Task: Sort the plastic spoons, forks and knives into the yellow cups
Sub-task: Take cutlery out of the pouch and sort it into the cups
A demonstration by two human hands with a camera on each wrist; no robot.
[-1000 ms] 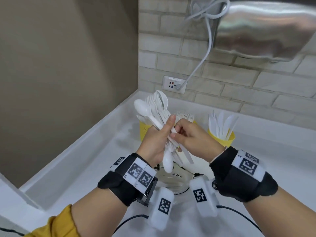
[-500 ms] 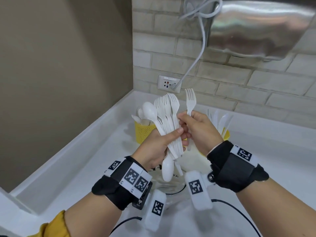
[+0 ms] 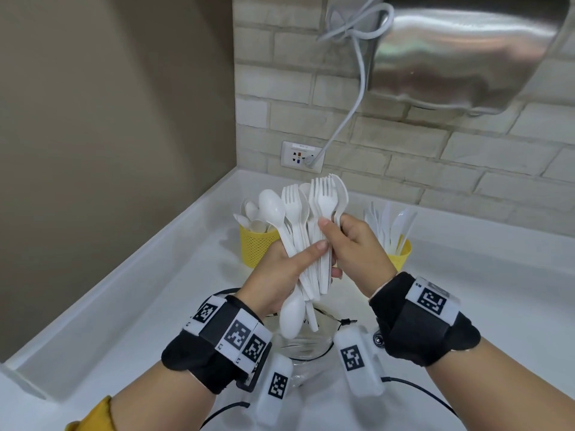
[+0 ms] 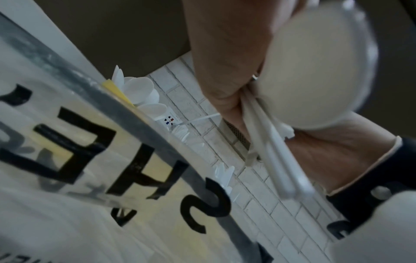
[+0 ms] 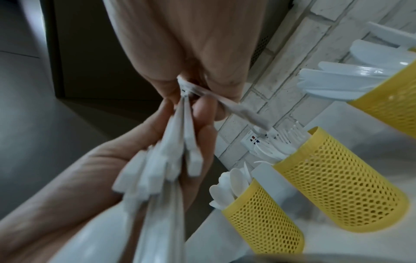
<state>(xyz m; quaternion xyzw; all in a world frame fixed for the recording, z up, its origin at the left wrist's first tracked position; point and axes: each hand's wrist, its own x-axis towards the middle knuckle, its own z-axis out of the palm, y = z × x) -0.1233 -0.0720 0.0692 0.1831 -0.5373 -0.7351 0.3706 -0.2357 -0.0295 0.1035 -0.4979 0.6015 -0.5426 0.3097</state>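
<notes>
From the head view I saw my left hand [image 3: 277, 275] wrapped around a mixed bundle of white cutlery [image 3: 303, 231], thumb laid across the front of the handles and the other fingers curled behind, with forks and one spoon fanned upward and another spoon bowl hanging out below the palm. My right hand [image 3: 354, 244] met the bundle from the right, thumb and curled fingers pinching a few fork handles [image 3: 325, 213] at the bundle's right edge. Both hands were held above a clear glass vessel [image 3: 298, 346] on the white counter [image 3: 466, 290].

That view showed only two yellow cups: one with spoons [image 3: 255, 244] behind my left hand and one with knives [image 3: 401, 251] behind my right; the space between them was hidden by the bundle.

The right wrist view filled that gap. It showed three yellow mesh cups in a row near the brick wall: the spoon cup [image 5: 261, 220] nearest, a fork cup [image 5: 337, 178] in the middle, and the knife cup [image 5: 387, 99] farthest. It also showed the blurred handle ends inside my left palm.

The left wrist view gave me the close, blurred underside of the hanging spoon bowl [image 4: 315, 74] and the black lettering on the glass vessel [image 4: 90, 142], which I could not read.
</notes>
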